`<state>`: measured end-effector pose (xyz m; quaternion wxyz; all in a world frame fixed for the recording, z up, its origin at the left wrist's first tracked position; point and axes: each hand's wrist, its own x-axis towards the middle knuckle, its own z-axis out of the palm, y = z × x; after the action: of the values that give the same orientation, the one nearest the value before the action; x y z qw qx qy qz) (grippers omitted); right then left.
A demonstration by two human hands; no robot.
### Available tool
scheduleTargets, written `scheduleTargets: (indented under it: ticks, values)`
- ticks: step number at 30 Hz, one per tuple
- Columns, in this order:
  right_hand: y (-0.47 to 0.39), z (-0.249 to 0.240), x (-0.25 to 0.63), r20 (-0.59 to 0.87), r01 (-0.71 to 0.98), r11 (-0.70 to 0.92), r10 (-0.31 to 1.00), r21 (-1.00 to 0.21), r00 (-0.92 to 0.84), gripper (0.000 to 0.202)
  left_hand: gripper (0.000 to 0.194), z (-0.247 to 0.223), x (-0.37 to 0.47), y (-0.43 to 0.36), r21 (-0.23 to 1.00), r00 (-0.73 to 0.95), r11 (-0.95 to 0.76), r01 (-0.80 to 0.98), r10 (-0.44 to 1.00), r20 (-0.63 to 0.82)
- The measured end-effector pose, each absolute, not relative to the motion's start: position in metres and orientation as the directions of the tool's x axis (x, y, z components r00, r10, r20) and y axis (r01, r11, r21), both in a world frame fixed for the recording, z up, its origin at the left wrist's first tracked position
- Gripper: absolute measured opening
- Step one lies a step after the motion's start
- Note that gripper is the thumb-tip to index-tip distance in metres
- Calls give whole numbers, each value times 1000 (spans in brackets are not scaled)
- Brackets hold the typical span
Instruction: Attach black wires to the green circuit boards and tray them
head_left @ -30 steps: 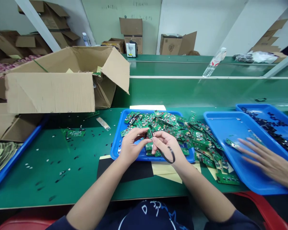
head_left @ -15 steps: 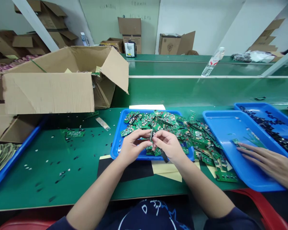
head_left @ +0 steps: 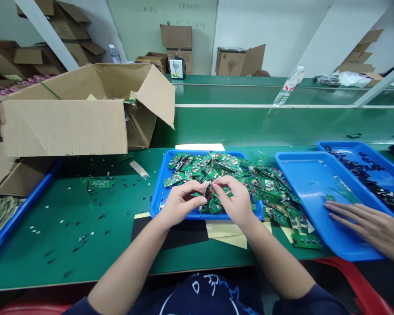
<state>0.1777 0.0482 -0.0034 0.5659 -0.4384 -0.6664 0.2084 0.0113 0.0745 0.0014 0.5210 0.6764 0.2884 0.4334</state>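
Observation:
Over the near part of a blue tray (head_left: 156, 203) heaped with green circuit boards (head_left: 197, 168), my two hands meet. My left hand (head_left: 182, 203) pinches a small, thin piece with a dark face (head_left: 208, 190), probably a circuit board seen nearly edge-on. The fingertips of my right hand (head_left: 234, 201) are closed at its upper right edge, against something dark. Fingers cover most of the piece, so its details are hidden.
More boards spill right of the tray towards a second blue tray (head_left: 302, 170), where a co-worker's hand (head_left: 364, 223) rests. Behind it, another tray (head_left: 325, 144) holds black parts. A large cardboard box (head_left: 65, 127) stands left. Black sheet (head_left: 170, 236) and yellow paper (head_left: 230, 240) lie in front.
The dark strip that hung below my right hand no longer shows there; dark material now lies at the piece between my fingertips. My right hand has turned slightly. My left hand keeps its pinch.

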Motion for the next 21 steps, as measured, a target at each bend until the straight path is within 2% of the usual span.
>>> scheduleTargets:
  ticks: [5,8,10,12,14,16,21]
  values:
    - [52,-7,180,806,546,676,592,-496,-1,15,30,9,9,75,983,604,-176,-44,779,167]
    - [54,-8,184,859,599,674,510,-432,46,28,30,9,6,76,991,623,-111,-75,771,133]
    - [54,-6,187,854,601,634,489,-487,176,35,31,6,5,77,980,550,-176,-91,812,196]
    - [53,-4,189,792,533,600,548,-597,270,26,31,3,3,79,950,456,-308,-57,838,299]
    - [51,-1,190,698,425,578,684,-696,213,10,30,1,3,80,899,415,-438,13,820,394]
    - [48,0,188,596,341,538,798,-771,91,6,30,1,4,80,844,450,-531,71,773,448]
    - [47,-4,182,475,233,454,879,-860,42,6,28,4,6,78,768,540,-630,113,688,485]
